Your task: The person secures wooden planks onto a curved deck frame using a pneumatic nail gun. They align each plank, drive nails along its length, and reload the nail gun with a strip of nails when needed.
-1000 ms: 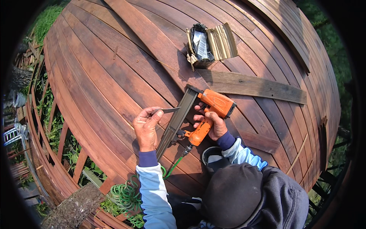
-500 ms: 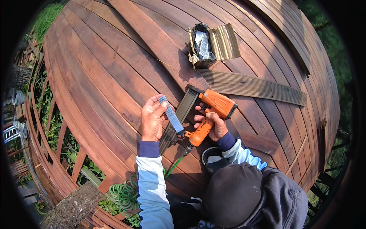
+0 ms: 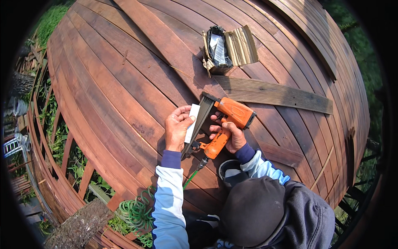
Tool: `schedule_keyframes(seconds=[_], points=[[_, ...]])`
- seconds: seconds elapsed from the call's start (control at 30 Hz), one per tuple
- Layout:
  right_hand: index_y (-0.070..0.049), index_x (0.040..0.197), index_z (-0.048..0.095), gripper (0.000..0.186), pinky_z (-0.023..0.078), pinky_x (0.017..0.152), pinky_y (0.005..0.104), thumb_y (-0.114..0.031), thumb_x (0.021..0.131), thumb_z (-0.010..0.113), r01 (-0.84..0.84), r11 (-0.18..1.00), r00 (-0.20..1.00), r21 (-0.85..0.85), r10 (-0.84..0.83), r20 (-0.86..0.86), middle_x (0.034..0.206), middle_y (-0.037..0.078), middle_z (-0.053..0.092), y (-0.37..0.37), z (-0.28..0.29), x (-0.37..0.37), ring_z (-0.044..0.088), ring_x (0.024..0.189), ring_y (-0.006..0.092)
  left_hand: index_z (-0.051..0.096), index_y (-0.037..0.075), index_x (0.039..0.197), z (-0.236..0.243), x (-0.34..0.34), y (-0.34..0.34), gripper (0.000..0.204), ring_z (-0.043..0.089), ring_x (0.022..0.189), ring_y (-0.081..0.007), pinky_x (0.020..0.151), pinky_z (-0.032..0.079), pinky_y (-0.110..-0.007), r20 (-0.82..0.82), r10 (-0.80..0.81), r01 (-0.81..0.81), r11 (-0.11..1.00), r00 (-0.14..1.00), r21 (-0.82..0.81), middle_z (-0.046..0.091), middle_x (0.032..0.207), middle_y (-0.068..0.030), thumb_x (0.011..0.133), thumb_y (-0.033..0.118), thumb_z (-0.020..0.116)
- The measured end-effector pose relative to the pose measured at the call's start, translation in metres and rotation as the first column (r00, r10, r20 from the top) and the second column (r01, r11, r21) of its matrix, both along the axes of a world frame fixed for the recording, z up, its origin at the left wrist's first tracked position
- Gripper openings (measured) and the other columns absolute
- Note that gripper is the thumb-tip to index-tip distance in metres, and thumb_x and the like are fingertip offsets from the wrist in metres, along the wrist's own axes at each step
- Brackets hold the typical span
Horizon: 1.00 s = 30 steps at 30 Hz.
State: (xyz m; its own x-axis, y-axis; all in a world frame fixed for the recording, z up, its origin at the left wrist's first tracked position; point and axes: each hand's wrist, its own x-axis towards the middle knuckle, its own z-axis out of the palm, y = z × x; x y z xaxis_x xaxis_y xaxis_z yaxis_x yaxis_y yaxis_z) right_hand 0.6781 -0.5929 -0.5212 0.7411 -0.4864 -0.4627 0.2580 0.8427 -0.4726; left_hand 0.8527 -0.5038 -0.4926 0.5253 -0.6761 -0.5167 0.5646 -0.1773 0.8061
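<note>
My right hand is wrapped round the grip of an orange nail gun, which is tilted on its side above the deck. The gun's long dark magazine lies toward my left hand. Between the thumb and fingers of that hand is a strip of nails, pale and shining in the sun. The strip runs alongside the magazine; whether they touch I cannot tell. A green air hose joins the base of the gun's handle.
An opened cardboard box with more nail strips stands farther off on the wooden deck. A grooved board and a long plank lie loose. Coiled hose sits at lower left, by a tree trunk and the deck's edge.
My left hand has moved right with the nail strip, bringing it close along the magazine. The strip has turned steeper and now catches the light. My right hand keeps hold of the gun.
</note>
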Motion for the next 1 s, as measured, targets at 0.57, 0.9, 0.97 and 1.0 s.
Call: schedule_keyframes(seconds=[0.57,0.9,0.97,1.0], points=[[-0.002,0.125,0.045,0.043,0.058,0.072,0.0402,-0.010,0.085,0.057,0.040,0.998,0.999,0.038,-0.041,0.029,0.120,0.014,0.057,0.001,-0.003,0.001,0.064,0.093,0.0283,0.056,-0.001,0.105,-0.024,-0.048,-0.026,0.023,0.059,0.097,-0.0340,0.081,0.049,-0.041,0.763,-0.124,-0.044,0.980,0.634,0.196,0.058,0.104,-0.0185,0.083,0.002,0.062],[-0.001,0.129,0.044,0.045,0.058,0.073,0.0388,-0.010,0.085,0.055,0.022,0.999,0.999,0.037,-0.023,0.045,0.118,0.012,0.058,-0.001,0.001,0.001,0.065,0.093,0.0261,0.051,-0.003,0.113,-0.011,-0.041,-0.018,0.034,0.057,0.104,-0.0399,0.085,0.050,-0.043,0.877,-0.298,0.111,0.954,0.376,0.277,0.054,0.113,-0.0207,0.081,-0.002,0.062],[0.000,0.127,0.044,0.044,0.058,0.073,0.0374,-0.009,0.085,0.055,0.010,1.000,0.999,-0.007,-0.010,0.036,0.117,0.014,0.057,-0.002,0.002,0.002,0.065,0.092,0.0255,0.049,-0.003,0.113,-0.009,-0.042,-0.015,0.035,0.057,0.104,-0.0403,0.085,0.051,-0.042,0.888,-0.303,0.106,0.953,0.345,0.284,0.051,0.117,-0.0209,0.081,-0.002,0.062],[0.000,0.127,0.044,0.044,0.058,0.073,0.0375,-0.009,0.085,0.054,0.008,1.000,0.999,-0.008,-0.008,0.038,0.117,0.014,0.057,-0.002,0.003,0.003,0.065,0.092,0.0255,0.051,-0.003,0.112,-0.008,-0.044,-0.015,0.038,0.055,0.107,-0.0373,0.087,0.050,-0.042,0.862,-0.327,0.087,0.944,0.387,0.319,0.052,0.114,-0.0194,0.076,-0.003,0.064]])
